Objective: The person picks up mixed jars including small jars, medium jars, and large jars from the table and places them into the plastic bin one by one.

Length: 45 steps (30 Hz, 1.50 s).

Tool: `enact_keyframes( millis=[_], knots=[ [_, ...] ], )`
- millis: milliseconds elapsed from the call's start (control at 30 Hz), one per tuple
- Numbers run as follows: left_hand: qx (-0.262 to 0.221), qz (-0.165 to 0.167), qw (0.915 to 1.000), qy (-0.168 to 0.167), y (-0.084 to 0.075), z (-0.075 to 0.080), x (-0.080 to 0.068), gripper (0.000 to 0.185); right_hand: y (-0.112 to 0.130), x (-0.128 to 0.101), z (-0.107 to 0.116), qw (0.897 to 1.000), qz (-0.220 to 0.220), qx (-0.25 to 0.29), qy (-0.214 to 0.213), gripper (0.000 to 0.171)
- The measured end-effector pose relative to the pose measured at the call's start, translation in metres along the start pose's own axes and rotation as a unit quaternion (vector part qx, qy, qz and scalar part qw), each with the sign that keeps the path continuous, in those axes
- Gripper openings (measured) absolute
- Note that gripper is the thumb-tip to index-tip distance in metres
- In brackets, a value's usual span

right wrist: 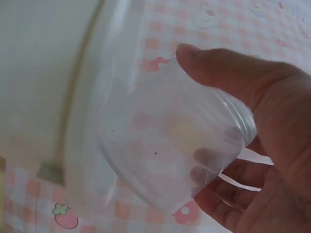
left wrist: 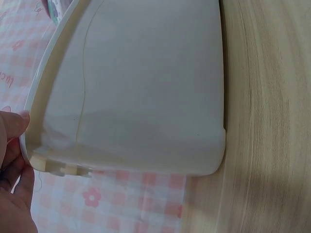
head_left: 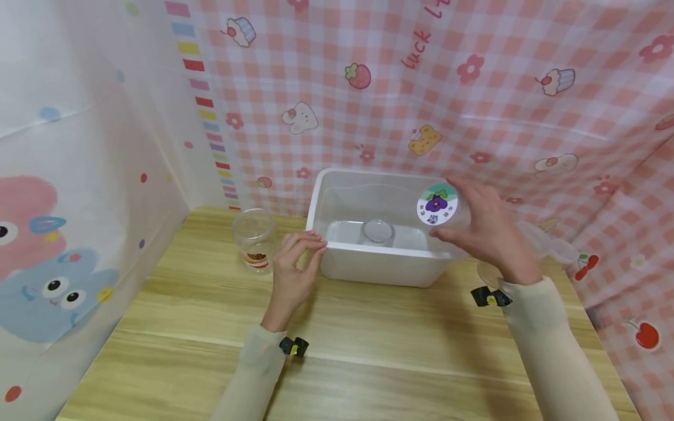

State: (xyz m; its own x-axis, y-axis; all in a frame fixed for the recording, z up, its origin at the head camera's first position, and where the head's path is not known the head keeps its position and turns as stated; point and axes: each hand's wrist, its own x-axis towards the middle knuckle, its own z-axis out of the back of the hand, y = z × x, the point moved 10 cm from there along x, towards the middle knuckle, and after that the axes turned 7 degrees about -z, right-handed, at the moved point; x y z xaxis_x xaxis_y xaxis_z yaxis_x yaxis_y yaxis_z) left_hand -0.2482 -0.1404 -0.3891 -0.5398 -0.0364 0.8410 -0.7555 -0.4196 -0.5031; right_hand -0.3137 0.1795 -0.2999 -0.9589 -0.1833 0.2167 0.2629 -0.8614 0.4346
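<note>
A white plastic bin [head_left: 384, 266] stands on the table. My left hand [head_left: 296, 272] pinches its rim at the near left corner, thumb and fingers on either side of the wall in the left wrist view. My right hand [head_left: 487, 225] grips a clear plastic jar [right wrist: 160, 141] above the bin's right end. The jar carries a round label [head_left: 437, 203] with a purple flower, and its threaded neck lies toward the palm in the right wrist view. On the bin's floor is another clear round container [head_left: 377, 232].
Left of the bin stands a clear cup [head_left: 255, 234] with a burger print. Some clear containers [head_left: 547, 245] lie at the right, partly hidden by my right hand. A pink checked cloth [head_left: 337, 105] hangs close behind the bin, over the wooden table [head_left: 368, 345].
</note>
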Motion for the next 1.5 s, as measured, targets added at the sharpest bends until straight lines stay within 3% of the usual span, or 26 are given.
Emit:
enact_keyframes(
  millis=[133,333,567,800,1167,1500],
  knots=[
    [0.002,0.002,1.0000,0.001,0.000,-0.001,0.000,0.007,-0.001,0.000,-0.009,1.000,0.002,-0.013,0.011,0.105],
    [0.002,0.005,1.0000,0.002,0.000,-0.001,0.000,0.007,0.004,-0.009,-0.007,0.999,0.040,-0.004,-0.026,0.100],
    [-0.002,-0.003,1.0000,-0.006,0.000,0.001,0.000,0.008,-0.006,-0.023,0.011,0.990,0.053,0.038,-0.123,0.092],
    [0.001,-0.003,1.0000,-0.009,0.000,0.003,0.002,0.008,-0.029,-0.041,0.023,0.976,0.043,0.078,-0.199,0.101],
    [0.000,0.000,1.0000,-0.009,0.002,0.002,-0.002,0.007,-0.078,-0.069,0.024,0.957,-0.019,0.141,-0.253,0.109],
    [0.002,0.001,1.0000,-0.002,0.000,0.000,0.000,0.007,-0.131,-0.094,0.021,0.935,-0.141,0.166,-0.279,0.108]
  ],
)
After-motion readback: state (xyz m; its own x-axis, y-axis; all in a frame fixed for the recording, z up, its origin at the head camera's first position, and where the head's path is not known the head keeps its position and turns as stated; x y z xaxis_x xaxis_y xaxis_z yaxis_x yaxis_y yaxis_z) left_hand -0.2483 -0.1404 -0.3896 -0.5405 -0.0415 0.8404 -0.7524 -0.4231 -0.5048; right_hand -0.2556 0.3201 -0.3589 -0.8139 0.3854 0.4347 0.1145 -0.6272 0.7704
